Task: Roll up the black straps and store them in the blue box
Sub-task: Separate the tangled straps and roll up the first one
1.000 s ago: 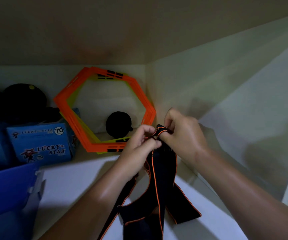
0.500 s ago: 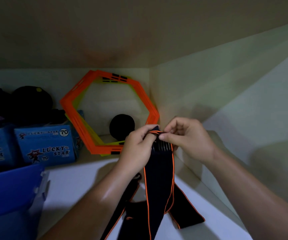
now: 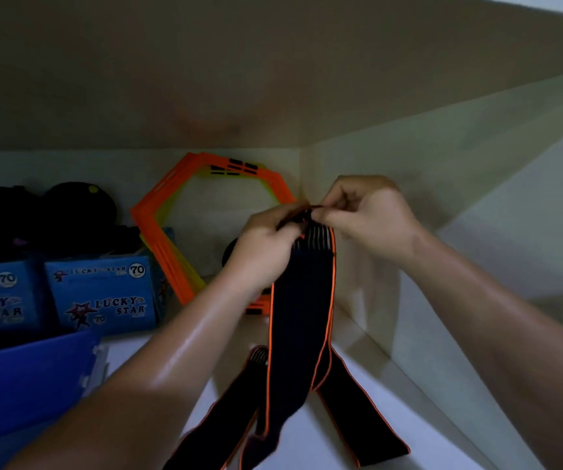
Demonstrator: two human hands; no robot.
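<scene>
Both hands have risen a little against the orange hexagonal ring [image 3: 158, 232] behind them, and the left hand [image 3: 266, 247] now hides most of the black round object [image 3: 228, 256] that showed whole beside it half a second ago. The ribbed end of the strap shows more fully under the fingers than before.

The left hand's fingers are curled over the top end of the black strap [image 3: 307, 300], and the right hand [image 3: 370, 218] pinches the same end between thumb and forefinger, the two hands touching. The exact fold under the fingers is blurred. From that grip the strap, edged in orange, hangs straight down to the white shelf [image 3: 307, 442]. More black strap length spreads on the shelf below: one piece with a ribbed end [image 3: 258, 357] runs under the left forearm, another [image 3: 361, 422] angles off to the right. Whether these are separate straps I cannot tell.

The blue box [image 3: 29, 378] stands at the lower left, well apart from the held strap. Behind it sit two blue cartons [image 3: 103, 293] printed "LUCKY STAR 70", with dark rounded things [image 3: 80, 208] on top at the back. A yellow-green ring [image 3: 190, 276] leans just behind the orange one against the back wall.
</scene>
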